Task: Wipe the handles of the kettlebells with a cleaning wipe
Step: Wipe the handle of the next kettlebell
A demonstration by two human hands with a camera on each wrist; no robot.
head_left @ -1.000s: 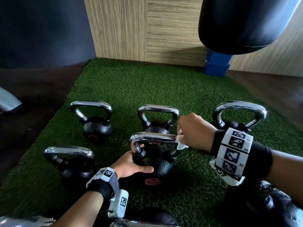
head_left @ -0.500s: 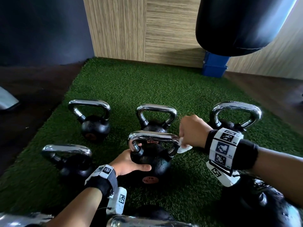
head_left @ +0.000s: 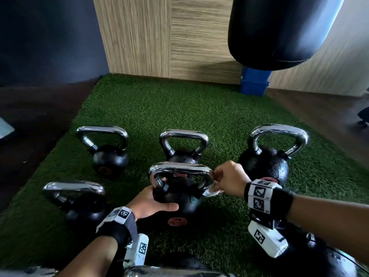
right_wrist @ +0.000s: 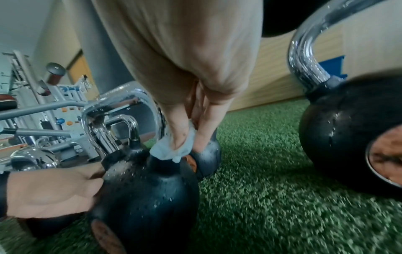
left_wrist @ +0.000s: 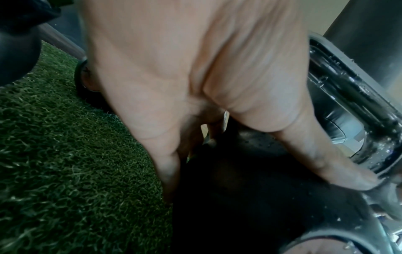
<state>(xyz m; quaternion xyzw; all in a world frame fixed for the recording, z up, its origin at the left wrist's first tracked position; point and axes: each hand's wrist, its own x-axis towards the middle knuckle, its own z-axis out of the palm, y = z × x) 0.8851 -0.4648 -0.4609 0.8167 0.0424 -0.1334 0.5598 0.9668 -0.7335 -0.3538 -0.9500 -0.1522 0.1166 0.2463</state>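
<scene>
Five kettlebells show whole on the green turf (head_left: 199, 108), with parts of more at the bottom edge, and we are busy on the front middle kettlebell (head_left: 179, 198). Our right hand (head_left: 229, 178) pinches the white wipe (head_left: 210, 191) between thumb and fingers and presses it to the right-hand leg of that chrome handle (head_left: 179, 168), just above where the leg meets the black ball. Our left hand (head_left: 151, 202) cups the ball from its left side, thumb laid across the front, steadying it.

We judge the task partly done at most. Droplets sit on the handle of the back right kettlebell (head_left: 265, 162) and on the ball we hold, but that does not tell us which handles have been wiped. The back left kettlebell (head_left: 107, 154), the back middle kettlebell (head_left: 182, 148) and the front left kettlebell (head_left: 79, 202) give no clear sign either way.
</scene>
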